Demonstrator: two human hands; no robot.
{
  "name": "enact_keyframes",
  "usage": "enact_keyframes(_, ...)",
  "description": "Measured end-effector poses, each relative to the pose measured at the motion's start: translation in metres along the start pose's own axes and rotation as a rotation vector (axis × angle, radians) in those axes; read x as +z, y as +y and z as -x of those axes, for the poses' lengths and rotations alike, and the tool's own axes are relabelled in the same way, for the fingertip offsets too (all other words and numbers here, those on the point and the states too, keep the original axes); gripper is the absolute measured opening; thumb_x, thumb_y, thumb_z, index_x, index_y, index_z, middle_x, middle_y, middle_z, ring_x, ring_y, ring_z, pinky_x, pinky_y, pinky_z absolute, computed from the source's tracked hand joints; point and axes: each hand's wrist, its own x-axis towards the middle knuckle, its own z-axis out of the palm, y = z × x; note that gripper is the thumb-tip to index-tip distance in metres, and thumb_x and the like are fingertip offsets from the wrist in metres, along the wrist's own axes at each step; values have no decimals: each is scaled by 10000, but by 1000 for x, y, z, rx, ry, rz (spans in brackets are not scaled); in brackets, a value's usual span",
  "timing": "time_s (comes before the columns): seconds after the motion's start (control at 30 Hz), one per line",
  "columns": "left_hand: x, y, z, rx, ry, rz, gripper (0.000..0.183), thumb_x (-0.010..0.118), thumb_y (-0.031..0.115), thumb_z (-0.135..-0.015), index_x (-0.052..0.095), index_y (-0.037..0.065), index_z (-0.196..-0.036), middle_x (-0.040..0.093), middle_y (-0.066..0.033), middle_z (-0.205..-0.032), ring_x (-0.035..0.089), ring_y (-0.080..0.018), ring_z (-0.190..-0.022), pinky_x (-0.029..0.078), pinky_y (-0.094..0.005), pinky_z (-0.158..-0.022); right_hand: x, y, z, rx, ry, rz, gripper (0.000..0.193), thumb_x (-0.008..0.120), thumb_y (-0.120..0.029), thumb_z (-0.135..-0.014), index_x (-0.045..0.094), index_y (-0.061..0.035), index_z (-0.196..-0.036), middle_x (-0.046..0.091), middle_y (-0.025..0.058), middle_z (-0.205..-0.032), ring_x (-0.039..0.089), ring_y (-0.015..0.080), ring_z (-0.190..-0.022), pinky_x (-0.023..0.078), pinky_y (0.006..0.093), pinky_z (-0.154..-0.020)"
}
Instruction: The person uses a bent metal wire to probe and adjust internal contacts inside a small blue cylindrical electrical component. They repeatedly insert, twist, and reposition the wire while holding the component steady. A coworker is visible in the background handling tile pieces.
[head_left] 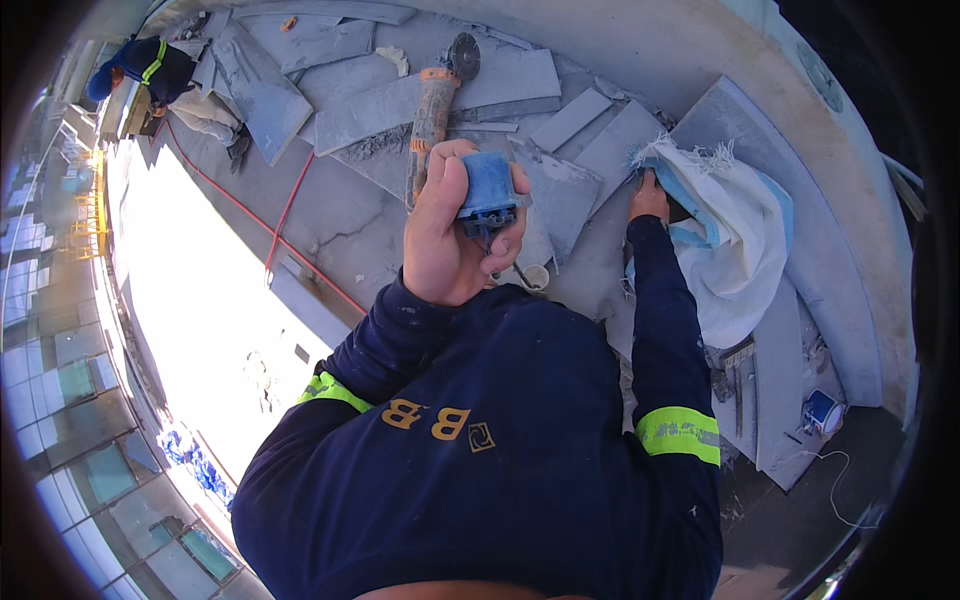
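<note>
My left hand (440, 235) is raised in front of my chest, its fingers wrapped round a blue cylindrical plug-like connector (486, 183) with a dark lower end and a dark cord below it. Just beyond it, a dusty orange angle grinder (436, 112) with a dark disc lies on grey slabs. My right hand (650, 203) reaches out to the right and grips the blue-edged opening of a crumpled white woven sack (735, 255). Some of its fingers are hidden at the sack's edge.
Broken grey slabs (355, 120) cover the floor ahead, beside a curved wall (720, 40). A red hose (285, 240) crosses at the left. A person (170, 80) bends down at the far left. A small blue-and-white container (822, 412) and a white cord (838, 490) lie lower right.
</note>
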Motion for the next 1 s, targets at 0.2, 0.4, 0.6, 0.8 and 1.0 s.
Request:
enact_keyframes(0.2, -23, -3, -7, 91, -62, -81, 281, 468, 417, -1012, 376, 174, -1120, 573, -174, -1053, 509, -135, -589, 383, -216, -447, -95, -31, 29, 224, -438, -797, 425, 593, -30, -871, 461, -52, -1276, 627, 180, -1028, 680, 254, -903, 556, 367, -773)
enact_keyframes(0.4, -19, -6, -20, 88, -44, -331, 330, 449, 429, -1012, 379, 142, -1159, 585, -210, -1044, 486, -98, -561, 387, -206, -456, -252, -113, 139, -408, -313, -1378, 390, 690, -80, -888, 384, -42, -1127, 584, 204, -1150, 644, 243, -932, 530, 317, -802)
enact_keyframes(0.6, -9, -5, -25, 42, -54, -398, 337, 439, 420, -1014, 381, 129, -1174, 582, -233, -1031, 453, -79, -537, 381, -192, -450, -258, -131, 146, -718, -149, -1126, 425, 709, -84, -873, 376, -54, -1135, 598, 244, -1149, 645, 243, -940, 529, 328, -818)
enact_keyframes(0.8, -7, -7, -25, 44, -72, -419, 350, 462, 426, -1004, 389, 130, -1177, 587, -222, -1037, 451, -58, -546, 378, -178, -449, -268, -136, 141, -795, -137, -888, 395, 703, -31, -848, 411, -51, -1113, 594, 240, -1146, 642, 268, -943, 537, 362, -801)
enact_keyframes(1.0, -1, -9, -26, 17, -40, -497, 351, 480, 439, -997, 410, 134, -1156, 615, -171, -1010, 461, -48, -555, 370, -176, -452, -284, -137, 128, -1016, -64, -403, 450, 694, 81, -718, 577, 16, -1147, 609, 177, -1032, 630, 300, -801, 515, 365, -689)
